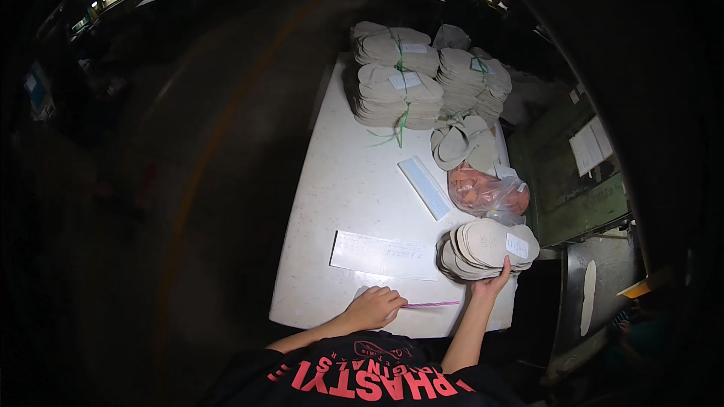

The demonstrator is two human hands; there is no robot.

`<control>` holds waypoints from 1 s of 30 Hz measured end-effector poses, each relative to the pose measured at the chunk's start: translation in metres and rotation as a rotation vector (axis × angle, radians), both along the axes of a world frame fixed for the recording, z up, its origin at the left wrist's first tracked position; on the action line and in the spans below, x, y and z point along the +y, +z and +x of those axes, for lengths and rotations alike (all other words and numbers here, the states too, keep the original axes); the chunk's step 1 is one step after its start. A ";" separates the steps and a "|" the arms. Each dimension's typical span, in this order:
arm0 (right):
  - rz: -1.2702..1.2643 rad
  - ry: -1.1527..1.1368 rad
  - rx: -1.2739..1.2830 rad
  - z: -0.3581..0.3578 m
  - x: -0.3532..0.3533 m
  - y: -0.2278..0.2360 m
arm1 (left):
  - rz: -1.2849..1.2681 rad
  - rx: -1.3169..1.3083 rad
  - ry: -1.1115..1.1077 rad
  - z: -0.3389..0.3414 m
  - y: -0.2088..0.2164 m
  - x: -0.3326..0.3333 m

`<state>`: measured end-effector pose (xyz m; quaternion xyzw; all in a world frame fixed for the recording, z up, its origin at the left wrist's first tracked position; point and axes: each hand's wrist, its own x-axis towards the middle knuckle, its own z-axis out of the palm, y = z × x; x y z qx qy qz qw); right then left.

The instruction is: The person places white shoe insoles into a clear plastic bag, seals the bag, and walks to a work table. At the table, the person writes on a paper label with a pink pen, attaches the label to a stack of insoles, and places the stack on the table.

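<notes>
On the near part of the white table [309,286], my left hand [373,308] lies with its fingers curled in. A thin pink striped stick [431,304], perhaps a pencil, sticks out to the right from its fingertips. My right hand [494,282] grips the near edge of a stack of pale grey insoles [483,245], thumb on top beside a white label [517,246]. Its other fingers are hidden under the stack. Left of the stack lies an open booklet or folded sheet [385,255] with handwriting.
Farther back are a blue-and-white strip-shaped pad [424,187], a clear bag of orange-red pieces [486,190] and loose insoles [464,143]. Bundles tied with green string [396,94] stand at the far end. A green machine [577,173] borders the table's right side.
</notes>
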<state>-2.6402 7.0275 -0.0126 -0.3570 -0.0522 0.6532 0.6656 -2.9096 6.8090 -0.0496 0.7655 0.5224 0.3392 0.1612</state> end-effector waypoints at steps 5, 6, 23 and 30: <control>0.158 0.040 -0.162 -0.009 -0.029 0.031 | -0.005 0.017 -0.003 0.001 0.000 0.001; 0.195 0.054 -0.189 -0.012 -0.033 0.040 | 0.006 0.016 -0.002 0.001 0.000 0.001; 0.561 0.349 0.068 -0.177 -0.005 0.163 | -0.028 -0.008 -0.026 -0.002 -0.005 0.001; 0.175 0.362 0.236 -0.297 0.004 0.046 | -0.231 0.184 -0.123 -0.006 -0.018 -0.002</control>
